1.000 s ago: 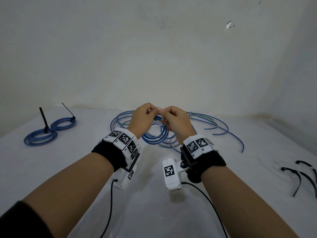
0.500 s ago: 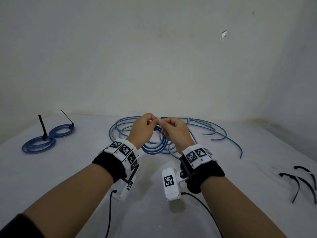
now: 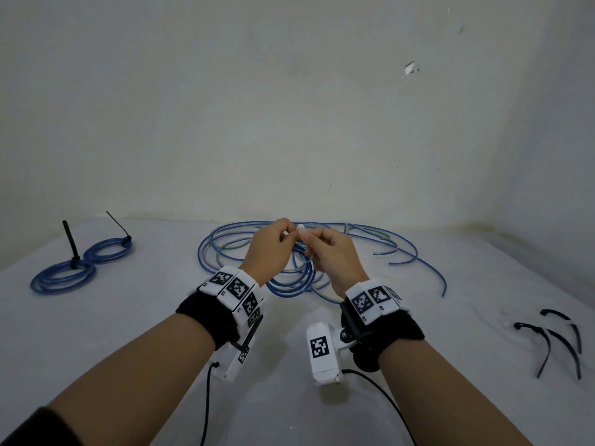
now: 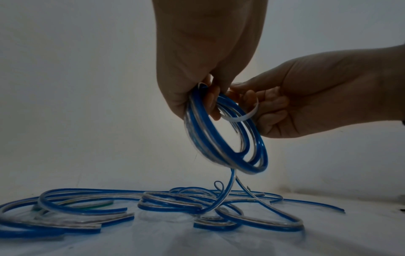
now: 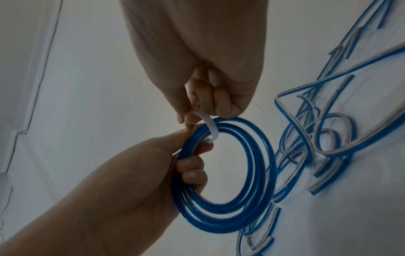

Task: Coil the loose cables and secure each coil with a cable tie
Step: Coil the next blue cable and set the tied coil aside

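Observation:
A small coil of blue cable [image 4: 228, 135] hangs from my left hand [image 3: 286, 233], whose fingers curl around its top; the coil [image 5: 225, 173] shows as a ring in the right wrist view. A white cable tie [image 5: 210, 124] loops through the coil's top. My right hand [image 3: 309, 239] pinches the tie [image 3: 301, 227] just beside the left fingers, and its strap [image 4: 241, 116] curves under my right fingers. One strand runs down from the coil to the loose blue cables [image 3: 225, 249] on the table.
Two tied blue coils [image 3: 62, 275] [image 3: 108, 251] with black ties sticking up lie at the far left. Several black cable ties [image 3: 553, 339] lie at the right. More cable ends [image 3: 415, 255] spread toward the back right, close to the wall.
The head view has tilted upward a little. Both hands stay together on the tie and coil, with only small finger movement.

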`<state>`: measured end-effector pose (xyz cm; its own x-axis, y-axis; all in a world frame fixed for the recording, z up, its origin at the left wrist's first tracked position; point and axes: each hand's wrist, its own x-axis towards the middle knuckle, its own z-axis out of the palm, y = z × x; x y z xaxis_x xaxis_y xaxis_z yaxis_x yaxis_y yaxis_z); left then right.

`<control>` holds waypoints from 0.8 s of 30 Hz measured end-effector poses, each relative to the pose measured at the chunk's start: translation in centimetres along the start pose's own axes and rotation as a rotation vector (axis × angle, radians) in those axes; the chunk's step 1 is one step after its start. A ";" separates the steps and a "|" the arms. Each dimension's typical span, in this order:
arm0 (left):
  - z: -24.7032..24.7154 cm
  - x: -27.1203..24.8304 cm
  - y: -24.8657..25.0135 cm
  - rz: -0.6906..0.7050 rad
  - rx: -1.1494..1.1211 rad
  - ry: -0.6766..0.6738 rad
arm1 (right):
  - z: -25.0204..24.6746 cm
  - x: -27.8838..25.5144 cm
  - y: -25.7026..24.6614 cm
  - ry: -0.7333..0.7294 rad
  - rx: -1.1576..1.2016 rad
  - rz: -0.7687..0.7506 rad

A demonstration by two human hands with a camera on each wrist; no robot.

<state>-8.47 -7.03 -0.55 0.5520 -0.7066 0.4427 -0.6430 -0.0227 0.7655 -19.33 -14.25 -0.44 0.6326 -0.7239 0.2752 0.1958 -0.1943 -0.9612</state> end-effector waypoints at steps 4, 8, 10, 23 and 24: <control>0.3 0.0 0.0 0.004 0.001 -0.004 | -0.3 0.0 0.1 0.014 0.011 -0.004; 0.7 -0.1 0.0 -0.005 -0.008 -0.017 | -0.6 0.0 0.2 0.020 -0.007 -0.005; 0.9 -0.2 0.0 -0.011 -0.014 -0.024 | -0.7 0.1 0.2 0.021 -0.023 0.001; 1.5 0.2 0.1 0.135 0.122 -0.006 | -1.4 0.3 -0.2 0.037 -0.045 0.070; 1.5 0.2 0.1 0.156 0.142 0.004 | -1.4 0.3 -0.4 0.039 -0.035 0.082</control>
<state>-9.21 -8.27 -1.08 0.4414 -0.7068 0.5528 -0.7893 -0.0127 0.6139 -20.28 -15.33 -0.02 0.6158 -0.7633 0.1954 0.1179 -0.1559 -0.9807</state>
